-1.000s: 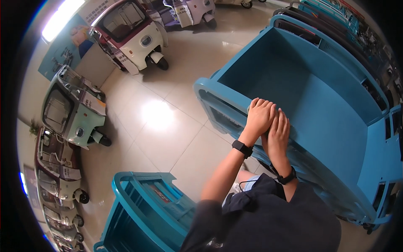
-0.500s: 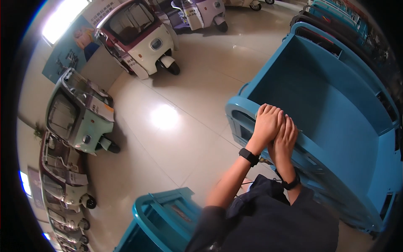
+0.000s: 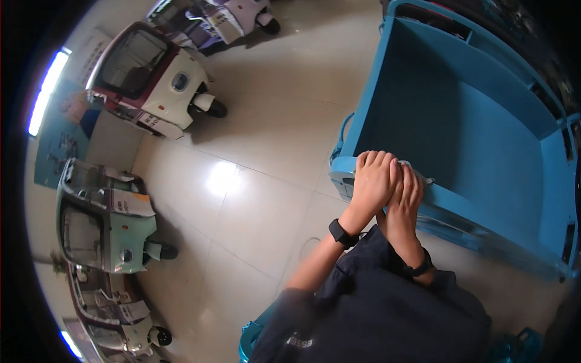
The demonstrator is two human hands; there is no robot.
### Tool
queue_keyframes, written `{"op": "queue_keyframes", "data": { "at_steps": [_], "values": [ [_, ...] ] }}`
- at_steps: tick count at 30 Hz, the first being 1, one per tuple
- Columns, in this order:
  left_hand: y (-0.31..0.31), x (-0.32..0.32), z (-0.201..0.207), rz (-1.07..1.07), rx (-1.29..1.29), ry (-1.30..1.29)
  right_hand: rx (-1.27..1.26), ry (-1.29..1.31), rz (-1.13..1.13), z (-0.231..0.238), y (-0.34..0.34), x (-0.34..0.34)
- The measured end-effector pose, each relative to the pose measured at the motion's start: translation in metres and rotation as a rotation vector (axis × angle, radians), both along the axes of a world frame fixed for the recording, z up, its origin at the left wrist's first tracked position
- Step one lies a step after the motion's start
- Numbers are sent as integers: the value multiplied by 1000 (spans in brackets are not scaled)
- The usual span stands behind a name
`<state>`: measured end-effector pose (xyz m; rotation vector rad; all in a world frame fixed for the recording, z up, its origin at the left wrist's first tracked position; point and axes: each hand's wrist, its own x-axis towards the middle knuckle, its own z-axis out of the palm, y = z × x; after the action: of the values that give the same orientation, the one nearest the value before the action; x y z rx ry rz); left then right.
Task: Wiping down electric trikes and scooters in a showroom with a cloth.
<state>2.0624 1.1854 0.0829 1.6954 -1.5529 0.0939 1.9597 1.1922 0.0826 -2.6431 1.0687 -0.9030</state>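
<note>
My left hand [image 3: 373,183] and my right hand [image 3: 403,195] are side by side and overlapping on the near left top rim of a large blue cargo bed [image 3: 472,215]. The fingers of both are together and bent over the rim; their tips are partly hidden. A dark band circles each wrist. Beside the right fingers a small pale bit [image 3: 430,180] shows on the rim, too small to name. The bed is an open box with raised rails, and its inside is partly in shadow.
To the left stand a white and maroon cabin tricycle [image 3: 180,81], a mint green one [image 3: 126,254] and more behind it. A lilac one [image 3: 233,18] is at the far end. Glossy tiles [image 3: 272,175] cover the floor. A teal edge [image 3: 251,333] shows beside my left elbow.
The view has shifted and turned; the tricycles at left sit lower, and the teal bed near my elbow is mostly out of sight. Both hands stay on the blue rim.
</note>
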Motion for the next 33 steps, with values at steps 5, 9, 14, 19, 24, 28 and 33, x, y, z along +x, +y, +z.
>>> {"op": "queue_keyframes", "data": {
  "at_steps": [5,9,14,19,24,28,33],
  "values": [
    [0,9,8,-113,31,23,-18,13,-90,-1,4,7],
    [0,26,4,-257,70,-6,35,59,-132,-4,8,12],
    [7,78,-14,-442,191,89,43,-14,-233,-14,20,57],
    [17,120,-44,-667,185,128,8,92,-369,-32,36,97],
    [25,161,-87,-842,307,319,-151,189,-490,-59,49,134],
    [22,183,-93,-934,393,153,-166,195,-409,-90,56,136],
    [30,198,-134,-940,451,-36,-238,164,-317,-125,55,140]
  ]
}}
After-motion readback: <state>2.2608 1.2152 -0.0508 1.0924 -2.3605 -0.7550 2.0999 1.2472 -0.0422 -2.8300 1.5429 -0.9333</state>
